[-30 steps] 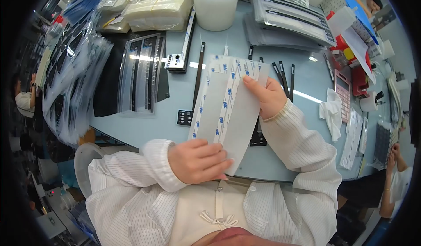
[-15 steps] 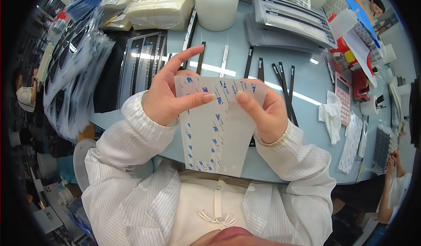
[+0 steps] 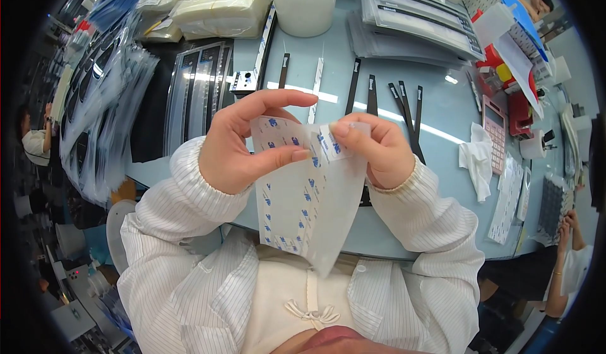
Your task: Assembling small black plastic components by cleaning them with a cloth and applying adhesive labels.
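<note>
A translucent sheet [image 3: 282, 196] with blue-printed adhesive-backing strips along its borders hangs upright above the near edge of the table. My left hand [image 3: 235, 144] holds it at the upper left, thumb across the front and index finger arched over the top edge. Its other fingers are mostly hidden by the sheet. At the upper right corner, my right hand [image 3: 384, 152] pinches the sheet and a printed strip [image 3: 327, 143] between thumb and fingers. The right part of the sheet bends and narrows to a point at the bottom.
Beyond my hands lie several thin black strips [image 3: 371, 95] and a pale printed strip [image 3: 317, 79]. A white roll [image 3: 304, 7], wrapped bundles [image 3: 221, 7] and stacked clear sheets [image 3: 420, 23] line the back. Rightward are a tissue [image 3: 476, 161] and a pink calculator [image 3: 494, 130].
The sheet's right side has curled inward, its lower corner shifting left and down. My right hand has moved slightly left, with the strip turned under its thumb. My left index finger has lowered.
</note>
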### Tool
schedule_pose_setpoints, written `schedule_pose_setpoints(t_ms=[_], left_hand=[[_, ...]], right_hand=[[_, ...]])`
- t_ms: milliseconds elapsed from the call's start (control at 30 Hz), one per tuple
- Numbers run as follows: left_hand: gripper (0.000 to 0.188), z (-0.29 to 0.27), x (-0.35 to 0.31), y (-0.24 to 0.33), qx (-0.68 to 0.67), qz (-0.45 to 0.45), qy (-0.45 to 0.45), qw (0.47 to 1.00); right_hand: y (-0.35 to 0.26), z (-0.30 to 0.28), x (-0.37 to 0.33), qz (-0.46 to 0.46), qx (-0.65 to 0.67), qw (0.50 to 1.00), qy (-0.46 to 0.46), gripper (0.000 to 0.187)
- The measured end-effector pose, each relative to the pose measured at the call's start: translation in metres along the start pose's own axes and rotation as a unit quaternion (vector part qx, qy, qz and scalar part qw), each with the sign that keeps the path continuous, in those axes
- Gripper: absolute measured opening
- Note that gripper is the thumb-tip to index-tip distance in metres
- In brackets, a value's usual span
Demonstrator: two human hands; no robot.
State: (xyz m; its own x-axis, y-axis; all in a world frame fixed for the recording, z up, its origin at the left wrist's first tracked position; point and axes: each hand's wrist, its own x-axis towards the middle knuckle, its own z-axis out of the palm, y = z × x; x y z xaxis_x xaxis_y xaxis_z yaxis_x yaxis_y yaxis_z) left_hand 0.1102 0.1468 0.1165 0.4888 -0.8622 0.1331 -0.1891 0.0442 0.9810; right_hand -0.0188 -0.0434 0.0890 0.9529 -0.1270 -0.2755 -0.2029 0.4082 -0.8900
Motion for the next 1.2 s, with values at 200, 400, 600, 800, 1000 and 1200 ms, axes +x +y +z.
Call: schedule_pose_setpoints(t_ms=[200,400,600,800,1000,1200], left_hand=[[0.041,-0.009,-0.001,0.005,0.168,0.096,-0.019,0.981],[0.043,-0.001,-0.003,0.008,0.304,0.16,0.011,0.939],[0.043,0.0,-0.004,0.006,0.287,0.175,0.009,0.942],[0.034,-0.002,-0.002,0.008,0.248,0.136,0.009,0.959],[0.019,0.005,0.003,0.008,0.298,0.178,0.083,0.934],[0.022,0.005,-0.014,0.027,0.409,0.299,0.058,0.86]], right_hand=[[-0.008,0.009,-0.007,-0.07,-0.053,0.996,0.013,0.024],[-0.004,0.012,-0.008,-0.076,-0.057,0.995,0.025,0.025],[0.005,0.012,-0.003,-0.019,0.068,0.997,0.015,0.023],[0.005,0.016,-0.001,0.011,0.069,0.996,0.051,0.022],[0.007,0.018,-0.003,-0.088,0.005,0.992,0.09,0.022],[0.005,-0.007,0.015,-0.214,-0.31,0.902,0.211,0.024]])
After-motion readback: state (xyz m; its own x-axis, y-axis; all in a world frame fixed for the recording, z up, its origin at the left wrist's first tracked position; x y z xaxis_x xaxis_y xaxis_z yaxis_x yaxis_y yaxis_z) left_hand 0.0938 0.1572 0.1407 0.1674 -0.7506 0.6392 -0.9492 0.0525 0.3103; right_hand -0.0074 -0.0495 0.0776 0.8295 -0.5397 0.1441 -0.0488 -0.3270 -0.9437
